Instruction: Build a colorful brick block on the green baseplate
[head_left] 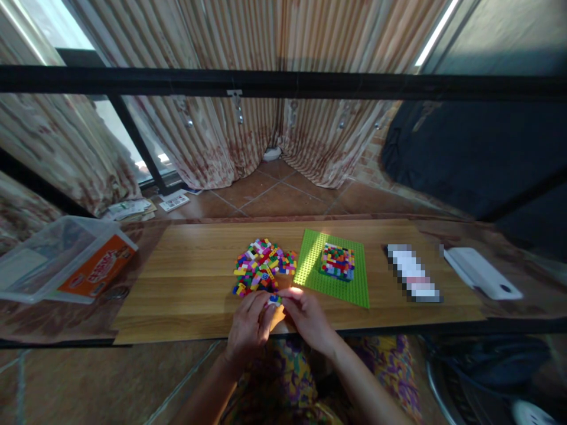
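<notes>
Both hands meet at the worktop's [186, 277] near edge: left hand [248, 327] and right hand [308, 319] pinching a small brick cluster [274, 300] between fingertips. Brick pile [263, 265] sits just beyond them, green baseplate [310, 265] right of it, nearer the right hand.

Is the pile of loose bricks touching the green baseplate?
Cannot tell. In the head view the pile of loose bricks reaches the green baseplate edge; no contact or gap shows.

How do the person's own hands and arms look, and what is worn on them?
Both forearms are bare, with no sleeve in view. The left hand and the right hand carry no glove; no ring, watch or bracelet can be made out. Below the arms, the person wears a garment with a bright pattern of yellow, purple and green.
</notes>
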The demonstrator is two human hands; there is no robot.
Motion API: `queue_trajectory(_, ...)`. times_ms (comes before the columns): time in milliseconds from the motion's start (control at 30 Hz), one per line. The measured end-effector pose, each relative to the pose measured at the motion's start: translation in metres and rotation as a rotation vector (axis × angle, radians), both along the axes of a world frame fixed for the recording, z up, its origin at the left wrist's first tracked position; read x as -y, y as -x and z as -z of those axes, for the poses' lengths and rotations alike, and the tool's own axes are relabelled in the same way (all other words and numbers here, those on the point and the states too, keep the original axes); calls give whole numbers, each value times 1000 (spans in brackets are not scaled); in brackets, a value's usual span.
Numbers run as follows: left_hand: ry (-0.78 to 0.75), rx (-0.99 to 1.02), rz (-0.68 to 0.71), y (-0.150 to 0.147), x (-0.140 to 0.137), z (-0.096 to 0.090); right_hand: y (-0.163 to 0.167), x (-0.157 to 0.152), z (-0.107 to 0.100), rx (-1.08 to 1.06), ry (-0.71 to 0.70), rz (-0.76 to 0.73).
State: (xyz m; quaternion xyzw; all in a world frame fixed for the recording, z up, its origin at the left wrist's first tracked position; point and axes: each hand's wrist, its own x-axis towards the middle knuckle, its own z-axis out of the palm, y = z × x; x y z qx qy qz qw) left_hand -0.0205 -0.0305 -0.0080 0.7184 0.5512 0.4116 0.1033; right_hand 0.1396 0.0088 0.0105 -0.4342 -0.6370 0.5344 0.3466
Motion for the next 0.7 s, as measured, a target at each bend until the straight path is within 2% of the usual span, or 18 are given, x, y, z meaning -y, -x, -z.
queue_trajectory(267, 34, 45, 8, 0, 1, -4, 4, 6, -2, 148, -68, 45)
queue_trajectory(533, 98, 112, 11, 1, 0, -8, 12, 13, 1, 358, -431, 146)
queue_trajectory(700, 87, 142, 2, 1, 0, -10, 12, 14, 3, 358, -537, 236)
